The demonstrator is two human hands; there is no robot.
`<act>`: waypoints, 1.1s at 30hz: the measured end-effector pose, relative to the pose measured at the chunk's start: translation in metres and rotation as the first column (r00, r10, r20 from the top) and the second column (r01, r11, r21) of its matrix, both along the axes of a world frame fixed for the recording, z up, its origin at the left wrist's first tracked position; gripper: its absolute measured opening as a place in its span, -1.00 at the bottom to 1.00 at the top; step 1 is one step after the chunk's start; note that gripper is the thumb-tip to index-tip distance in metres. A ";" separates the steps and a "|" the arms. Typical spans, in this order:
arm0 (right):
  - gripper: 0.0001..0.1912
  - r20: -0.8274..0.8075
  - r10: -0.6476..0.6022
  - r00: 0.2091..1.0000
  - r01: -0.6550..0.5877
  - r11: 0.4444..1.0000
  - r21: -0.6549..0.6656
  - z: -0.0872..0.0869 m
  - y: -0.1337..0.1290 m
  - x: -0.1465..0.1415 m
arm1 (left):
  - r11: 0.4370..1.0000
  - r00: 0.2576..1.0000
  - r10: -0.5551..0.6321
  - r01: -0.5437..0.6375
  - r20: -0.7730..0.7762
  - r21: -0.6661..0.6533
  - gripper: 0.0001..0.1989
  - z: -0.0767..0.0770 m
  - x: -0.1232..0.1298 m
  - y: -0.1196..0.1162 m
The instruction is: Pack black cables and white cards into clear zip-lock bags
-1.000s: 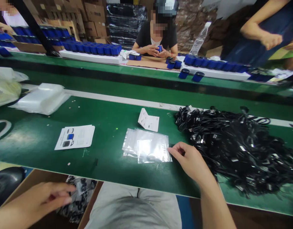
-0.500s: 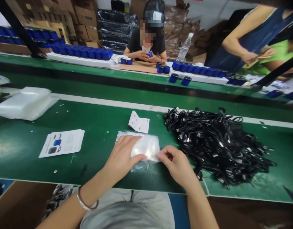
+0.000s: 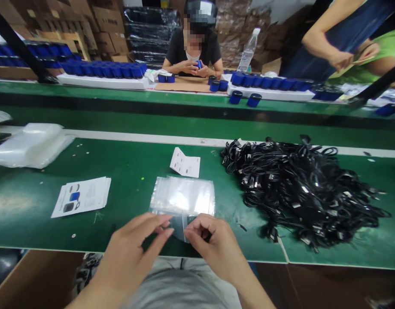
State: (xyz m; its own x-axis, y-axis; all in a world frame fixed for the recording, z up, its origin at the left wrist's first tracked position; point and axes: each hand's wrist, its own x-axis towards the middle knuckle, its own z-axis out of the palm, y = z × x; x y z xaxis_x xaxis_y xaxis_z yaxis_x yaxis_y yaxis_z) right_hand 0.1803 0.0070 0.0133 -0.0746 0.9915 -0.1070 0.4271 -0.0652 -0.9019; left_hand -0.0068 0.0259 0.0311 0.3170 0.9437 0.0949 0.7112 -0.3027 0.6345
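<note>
A clear plastic zip bag hangs from my right hand, its edge pinched between thumb and fingers. To its left, my left hand has thumb and forefinger apart near the bag's other side, holding nothing that I can make out. Just beyond both hands lies a small pile of clear plastic zip bags on the green table. Behind that pile stands a folded white leaflet, half open. Off to the left is a stack of printed leaflets.
A big heap of black cables covers the table on the right. At far left lies a pack of plastic bags. Across the bench a co-worker handles a blue item, beside trays of blue items and a bottle.
My left hand has lifted off the bag pile and come back toward me. My right hand has drawn one bag nearer to me, off the pile. The view has shifted slightly.
</note>
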 end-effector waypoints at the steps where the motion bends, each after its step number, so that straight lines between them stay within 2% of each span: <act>1: -0.84 -0.004 0.003 1.000 -0.003 1.000 -0.005 -0.001 0.000 -0.003 | 0.993 0.999 -0.023 0.027 0.042 -0.112 -0.79 -0.001 0.000 -0.005; 3: -0.84 -0.018 0.012 1.000 -0.012 1.000 -0.011 -0.001 -0.001 -0.009 | 0.955 0.992 -0.006 0.043 0.126 -0.292 -0.75 -0.004 0.003 -0.012; 5: -0.84 -0.033 0.031 0.999 -0.032 0.999 -0.017 0.001 0.000 -0.015 | 0.925 0.979 0.065 0.013 0.191 -0.379 -0.76 -0.005 0.007 -0.015; 8: -0.81 -0.038 0.058 0.998 -0.059 0.998 -0.029 0.002 -0.001 -0.020 | 0.912 0.964 0.138 -0.034 0.227 -0.409 -0.78 -0.004 0.010 -0.015; 13: -0.82 -0.056 0.095 0.994 -0.098 0.994 -0.050 0.002 -0.002 -0.021 | 0.896 0.973 0.089 0.015 0.212 -0.444 -0.76 -0.001 0.007 -0.012; 16: -0.83 -0.082 0.153 0.985 -0.155 0.988 -0.016 0.001 -0.004 -0.020 | 0.859 0.968 0.113 0.018 0.224 -0.512 -0.77 -0.002 0.004 -0.010; 19: -0.81 -0.040 0.217 0.975 -0.215 0.976 0.040 0.001 -0.006 -0.020 | 0.824 0.966 0.139 0.011 0.220 -0.567 -0.78 -0.003 0.002 -0.009; 23: -0.79 0.064 0.293 0.954 -0.300 0.941 0.158 0.005 -0.009 -0.020 | 0.841 0.986 0.063 0.029 0.152 -0.540 -0.83 -0.001 0.003 -0.010; 26: -0.81 0.112 0.335 0.936 -0.351 0.916 0.192 0.007 -0.010 -0.020 | 0.869 0.994 -0.045 0.088 0.100 -0.487 -0.76 -0.001 0.003 -0.012; 29: -0.79 0.128 0.334 0.934 -0.354 0.916 0.190 0.006 -0.009 -0.021 | 0.868 0.987 -0.095 0.145 0.127 -0.476 -0.76 -0.004 0.001 -0.013; 33: -0.79 0.123 0.326 0.937 -0.344 0.923 0.173 0.003 -0.008 -0.025 | 0.838 0.975 -0.078 0.178 0.209 -0.515 -0.76 -0.009 -0.003 -0.014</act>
State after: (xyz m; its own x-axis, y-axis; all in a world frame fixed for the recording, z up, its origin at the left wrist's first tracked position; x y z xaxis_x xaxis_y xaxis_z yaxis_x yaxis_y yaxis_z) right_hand 0.1549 -0.0012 0.0168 -0.4047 0.9126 0.0573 0.4747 0.2633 -0.8399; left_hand -0.0098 0.0120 0.0222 0.4640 0.8175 -0.3411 0.5538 0.0329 0.8320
